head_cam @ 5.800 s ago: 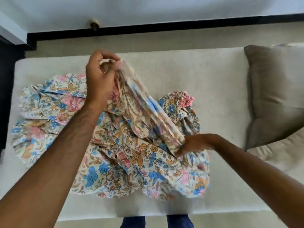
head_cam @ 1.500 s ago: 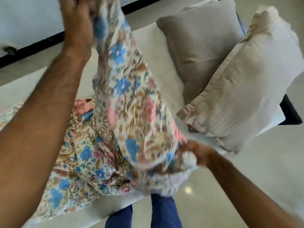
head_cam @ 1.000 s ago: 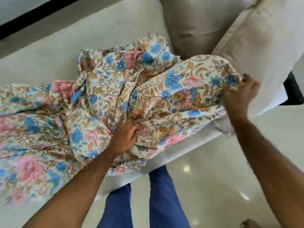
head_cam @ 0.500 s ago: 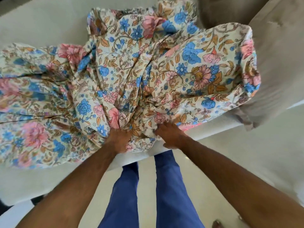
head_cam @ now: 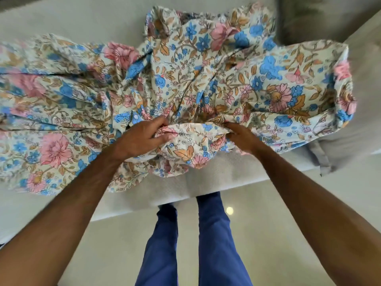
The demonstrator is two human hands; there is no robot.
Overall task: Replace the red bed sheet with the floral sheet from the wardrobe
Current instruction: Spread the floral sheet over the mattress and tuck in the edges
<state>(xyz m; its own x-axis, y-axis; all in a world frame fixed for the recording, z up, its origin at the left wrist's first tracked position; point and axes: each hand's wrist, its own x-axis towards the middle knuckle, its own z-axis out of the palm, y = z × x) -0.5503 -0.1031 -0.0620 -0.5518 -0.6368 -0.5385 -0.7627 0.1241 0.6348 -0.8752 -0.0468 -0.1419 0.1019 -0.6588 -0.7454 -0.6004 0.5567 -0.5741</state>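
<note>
The left hand (head_cam: 144, 137) and the right hand (head_cam: 240, 135) each grip a bunched fold of the floral sheet (head_cam: 206, 83) near the front edge of the mattress (head_cam: 216, 178), fingers curled into the cloth, a short ridge of fabric stretched between them.

The likeliest trouble, as I judge it, is that these folds are not a true hem or corner — pulling from mid-cloth would drag the heap toward the person and over the mattress edge rather than open it out. A hard tug could also slide the far part out from against the pillow (head_cam: 362, 124), or catch under it, since the sheet's right end rides up on that pillow. With so many layers twisted together, shaking it out may only tighten the tangle.

The sheet itself lies on the bare pale mattress as a crumpled mound, spread wide to the left and piled higher in the middle and right. It is cream cloth printed with pink and blue flowers and tan leaves, thin-looking and heavily creased. No red sheet is in view.
</note>
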